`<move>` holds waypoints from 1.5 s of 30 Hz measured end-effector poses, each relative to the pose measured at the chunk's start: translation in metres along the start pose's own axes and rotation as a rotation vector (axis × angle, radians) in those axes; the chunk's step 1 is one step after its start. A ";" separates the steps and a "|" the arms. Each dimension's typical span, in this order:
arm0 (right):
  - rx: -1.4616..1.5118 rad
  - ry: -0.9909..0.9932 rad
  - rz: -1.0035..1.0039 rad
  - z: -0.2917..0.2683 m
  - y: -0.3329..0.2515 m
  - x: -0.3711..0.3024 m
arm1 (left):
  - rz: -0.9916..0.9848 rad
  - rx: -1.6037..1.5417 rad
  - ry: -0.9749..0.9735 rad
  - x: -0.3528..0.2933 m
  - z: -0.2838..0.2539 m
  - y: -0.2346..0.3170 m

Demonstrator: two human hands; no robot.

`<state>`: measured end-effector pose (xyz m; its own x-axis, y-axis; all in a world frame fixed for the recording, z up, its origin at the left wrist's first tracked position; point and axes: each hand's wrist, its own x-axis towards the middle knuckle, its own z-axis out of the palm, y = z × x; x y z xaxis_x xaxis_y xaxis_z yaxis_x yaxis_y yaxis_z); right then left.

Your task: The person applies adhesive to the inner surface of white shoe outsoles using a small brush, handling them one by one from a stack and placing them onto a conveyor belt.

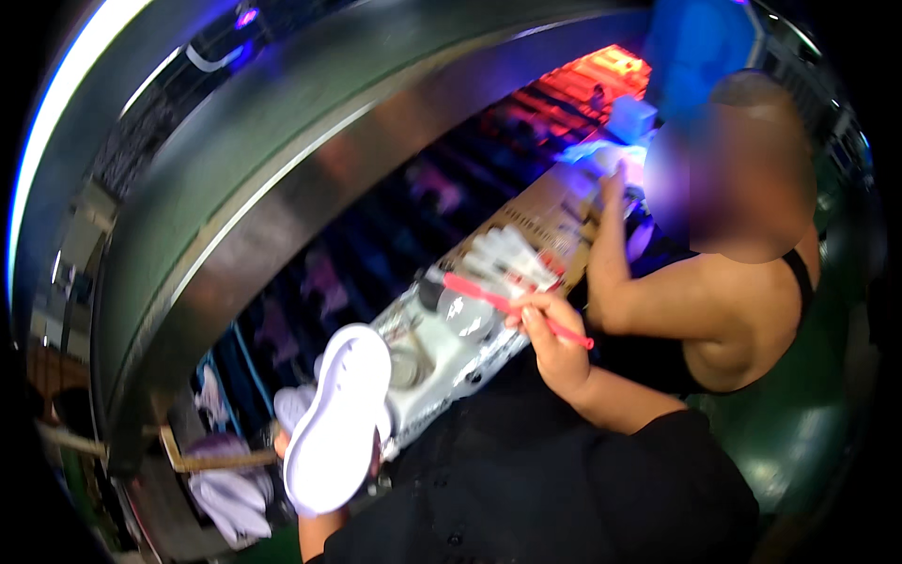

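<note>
At the lower left, my left hand (282, 444) is closed on a white shoe sole (338, 423). The sole stands tilted, and it hides most of that hand. Another pale lilac shoe part (293, 406) shows behind its edge; whether I hold that too is not visible. My right hand (554, 348) grips the handle of a red brush (479, 289) between thumb and fingers. The brush slants up to the left, its dark end above a narrow bench (437, 376) and apart from the sole. Under the brush sits a round clear bowl (467, 318).
A clear jar-like container (406, 367) stands on the bench. White brush-like strips (512, 258) lie on cardboard (559, 211). Beyond runs a dark slatted conveyor (376, 226) under a metal hood (272, 179), glowing red far off. A co-worker (676, 301) sits close on my right. Pale shoe parts (230, 498) lie lower left.
</note>
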<state>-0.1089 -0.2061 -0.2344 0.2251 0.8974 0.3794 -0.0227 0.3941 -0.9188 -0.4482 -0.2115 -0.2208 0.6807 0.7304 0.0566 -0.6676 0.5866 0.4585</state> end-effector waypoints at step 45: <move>-0.600 -0.336 0.164 0.002 0.101 0.046 | 0.266 0.766 1.226 -0.170 -0.137 -0.002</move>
<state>-0.1030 -0.1247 -0.3093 -0.0501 0.9865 0.1557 0.5320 0.1583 -0.8318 -0.6040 -0.2885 -0.3525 -0.3711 0.8475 -0.3795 -0.1438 0.3513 0.9251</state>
